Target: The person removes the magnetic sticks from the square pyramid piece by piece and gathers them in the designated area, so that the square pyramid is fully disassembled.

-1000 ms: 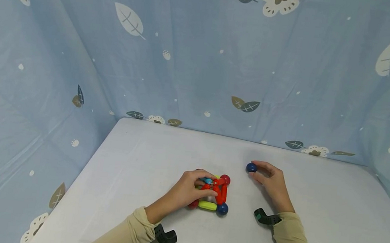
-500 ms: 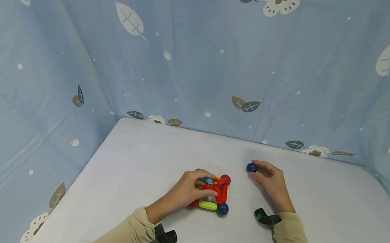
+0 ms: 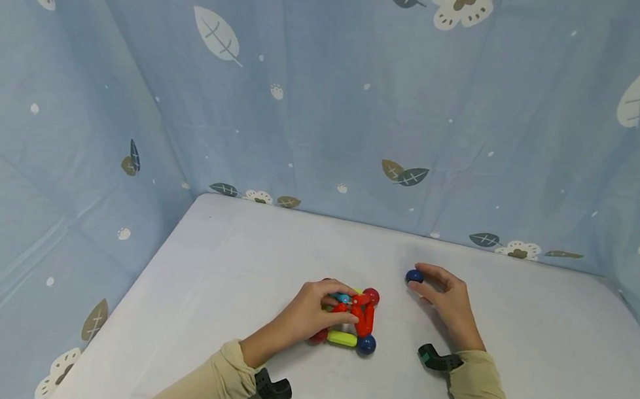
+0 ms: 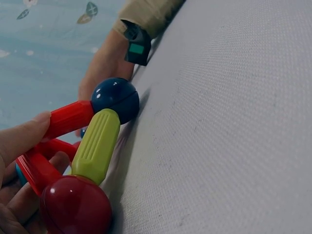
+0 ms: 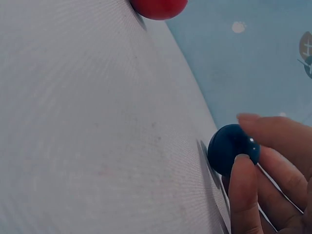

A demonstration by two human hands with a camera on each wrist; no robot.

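Your right hand (image 3: 446,299) pinches a loose blue ball (image 3: 413,276) between thumb and fingertips: the ball sits at the very tips, to the left of your palm, low over the bench (image 3: 231,249), though you cannot tell from these views whether it touches. Your right forearm comes in from the lower right, its hand turned toward the left, with the index finger on the ball's far side and the thumb on its near side. Off to the left and nearer you stands a frame of coloured rods and balls (image 3: 361,323), well apart from that ball. Your left hand (image 3: 309,313) reaches over it from the lower left, thumb on a red rod (image 4: 70,119) and fingers curled behind, so you have the frame gripped from above. Below your left thumb, in the left wrist view, a yellow-green rod (image 4: 97,146) joins the frame's blue corner ball (image 4: 116,99) to a dark red ball (image 4: 75,204).
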